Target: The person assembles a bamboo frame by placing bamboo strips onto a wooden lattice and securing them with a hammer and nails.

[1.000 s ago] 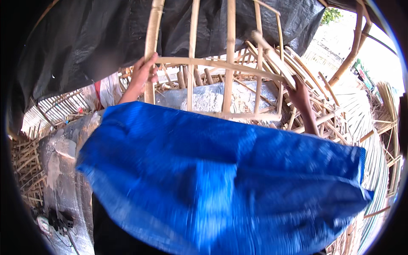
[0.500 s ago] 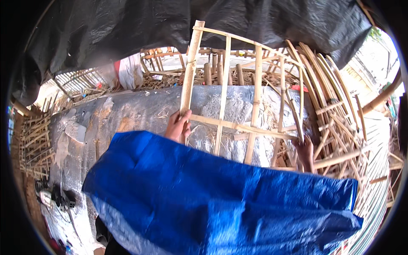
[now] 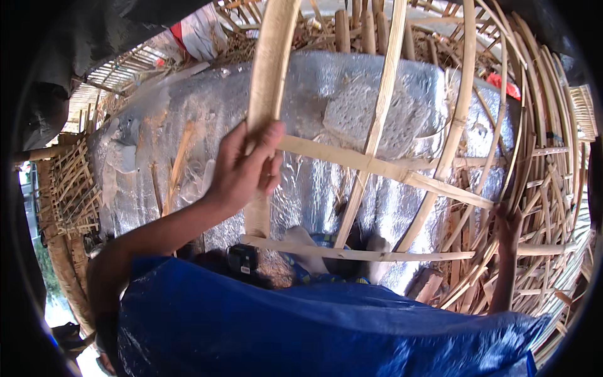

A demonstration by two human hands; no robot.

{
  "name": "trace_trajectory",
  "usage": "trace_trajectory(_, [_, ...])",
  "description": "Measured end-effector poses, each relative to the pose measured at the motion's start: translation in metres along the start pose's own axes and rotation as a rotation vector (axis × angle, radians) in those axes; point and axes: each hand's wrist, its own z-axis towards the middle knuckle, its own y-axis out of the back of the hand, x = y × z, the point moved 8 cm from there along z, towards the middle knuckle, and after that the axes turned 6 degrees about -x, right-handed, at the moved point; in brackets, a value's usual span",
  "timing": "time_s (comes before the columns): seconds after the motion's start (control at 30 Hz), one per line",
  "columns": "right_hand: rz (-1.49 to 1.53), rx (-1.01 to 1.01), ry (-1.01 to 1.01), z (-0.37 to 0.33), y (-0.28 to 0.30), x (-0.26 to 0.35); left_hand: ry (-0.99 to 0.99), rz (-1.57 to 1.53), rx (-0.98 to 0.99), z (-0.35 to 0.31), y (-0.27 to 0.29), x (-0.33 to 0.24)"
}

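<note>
My left hand (image 3: 250,162) is closed round the wide left upright of a bamboo lattice frame (image 3: 320,151), just where a cross slat meets it. At the other end of that slat my right hand (image 3: 507,223) is closed on the frame's right side; its fingers are partly hidden. The frame stands up before me, its bottom slat (image 3: 377,254) above a blue plastic sheet (image 3: 282,320). Its upper end runs out of view. The sheet is spread across my front below both hands, overlapping my left forearm.
Behind the frame lies silvery sheeting (image 3: 301,81) with a rough grey stone slab (image 3: 374,116) on it. Bundled bamboo strips (image 3: 546,157) stand at the right. More lattice pieces (image 3: 72,188) are stacked at the far left. A small black device (image 3: 243,259) sits beyond the sheet.
The frame appears larger and nearer, and its bottom slat now shows. The blue sheet sits lower in view, uncovering my left forearm. Both hands keep their hold.
</note>
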Motion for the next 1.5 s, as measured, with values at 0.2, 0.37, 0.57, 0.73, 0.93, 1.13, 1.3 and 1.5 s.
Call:
trace_trajectory(0.2, [-0.094,-0.073,-0.026,0.017,-0.001,-0.028,0.12,0.114,0.008,0.041,-0.005,0.006])
trace_trajectory(0.37, [-0.237,-0.188,-0.077,0.041,-0.009,0.011,0.071,0.107,0.012,0.073,-0.018,0.032])
trace_trajectory(0.57, [-0.268,-0.282,-0.032,0.059,-0.024,0.002,-0.128,0.226,0.008,0.124,-0.024,0.031])
trace_trajectory(0.73, [-0.251,-0.301,-0.046,0.067,-0.026,-0.013,-0.17,0.54,-0.105,0.139,-0.04,0.058])
trace_trajectory(0.93, [-0.306,-0.288,-0.191,0.069,-0.03,-0.025,-0.183,0.543,-0.161,0.13,-0.029,0.087])
trace_trajectory(1.13, [-0.422,-0.309,-0.05,0.078,-0.024,-0.04,-0.292,0.7,-0.183,0.12,-0.007,0.11])
trace_trajectory(1.3, [-0.45,-0.306,-0.196,0.081,-0.035,-0.032,-0.193,0.688,-0.03,0.13,-0.003,0.109])
trace_trajectory(1.5, [-0.319,-0.308,0.003,0.083,-0.019,-0.041,-0.325,0.721,-0.011,0.131,-0.006,0.116])
